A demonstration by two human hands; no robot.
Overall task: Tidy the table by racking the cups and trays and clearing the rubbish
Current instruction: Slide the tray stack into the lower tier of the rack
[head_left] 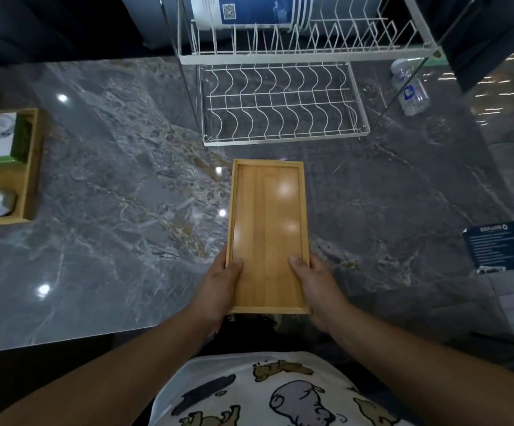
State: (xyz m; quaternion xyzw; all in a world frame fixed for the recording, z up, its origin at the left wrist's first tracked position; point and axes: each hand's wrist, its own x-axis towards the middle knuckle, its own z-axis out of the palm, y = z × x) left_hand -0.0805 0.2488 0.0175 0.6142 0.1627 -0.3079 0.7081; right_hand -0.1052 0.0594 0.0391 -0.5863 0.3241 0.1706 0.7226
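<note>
The grey marble tabletop (111, 186) fills most of the frame. At top centre stands the white wire rack (283, 103), two tiers, with a stack of blue-and-white cups (249, 9) lying on its upper tier and the lower tier bare. Below the rack, at centre frame, is the wooden tray (268, 238), empty, its long axis running straight up the frame toward the rack, the far short edge near the rack's front rail but apart from it. Both hands have it by the near end: the left hand (218, 287) grips the left long edge, thumb over the rim onto the tray floor, and the right hand (317, 287) grips the right long edge the same way. Whether the tray is lifted or rests on the tabletop cannot be told. The rack lies dead ahead of the hands, neither hand nearer, so racking the tray probably calls for carrying it forward and tipping it on edge. At left edge sits a wooden box (31, 167) with a carton and a metal tin. A plastic bottle (411, 93) lies upper right, and a dark leaflet (501, 247) at right, likely rubbish.
</note>
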